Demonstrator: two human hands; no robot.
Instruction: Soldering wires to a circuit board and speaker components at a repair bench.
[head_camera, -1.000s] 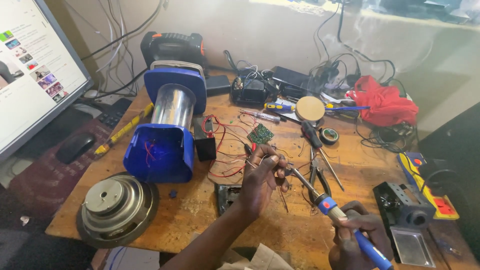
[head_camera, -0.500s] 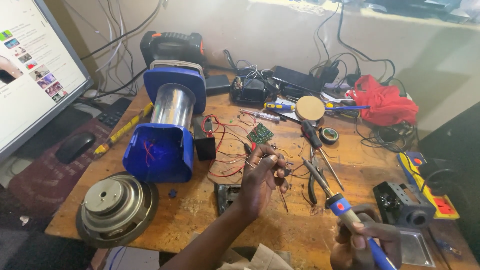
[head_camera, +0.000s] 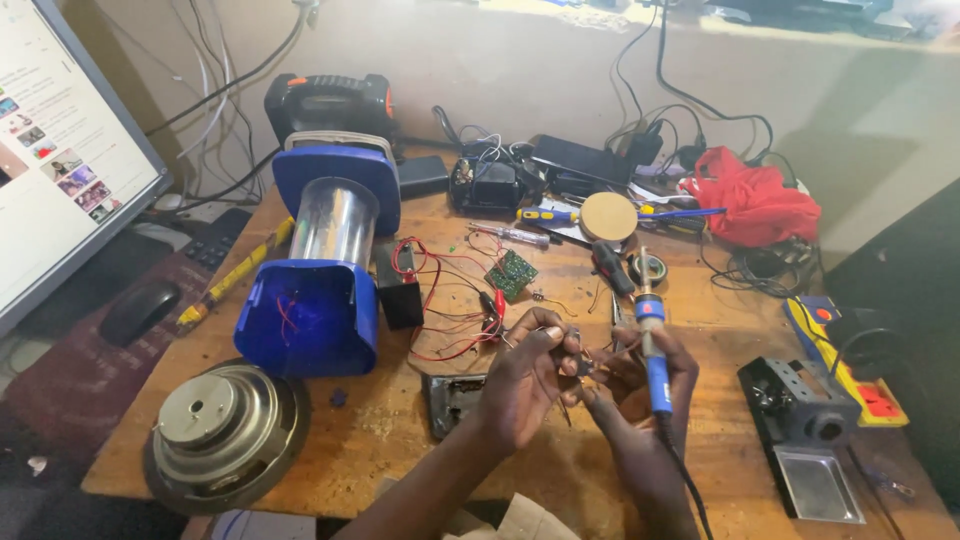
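My left hand (head_camera: 530, 378) pinches a small wire end over the wooden table (head_camera: 560, 480). My right hand (head_camera: 640, 395) meets it, fingertips touching the same spot, while gripping a blue-handled soldering iron (head_camera: 650, 345) that points up and away. Red and black wires (head_camera: 440, 300) run from my hands toward a blue cylindrical lamp housing (head_camera: 325, 265) lying on its side. A small green circuit board (head_camera: 512, 275) lies just beyond the hands.
A loudspeaker driver (head_camera: 222, 435) sits at the front left. A soldering stand (head_camera: 805, 430) and yellow power strip (head_camera: 850, 365) are at the right. Screwdrivers, pliers (head_camera: 608, 270), a red cloth (head_camera: 755, 205), a monitor (head_camera: 60, 160) and a mouse (head_camera: 140, 310) are around.
My right hand has come up from the lower right with the soldering iron and joined my left hand; the iron now stands nearly upright instead of slanting toward the wires.
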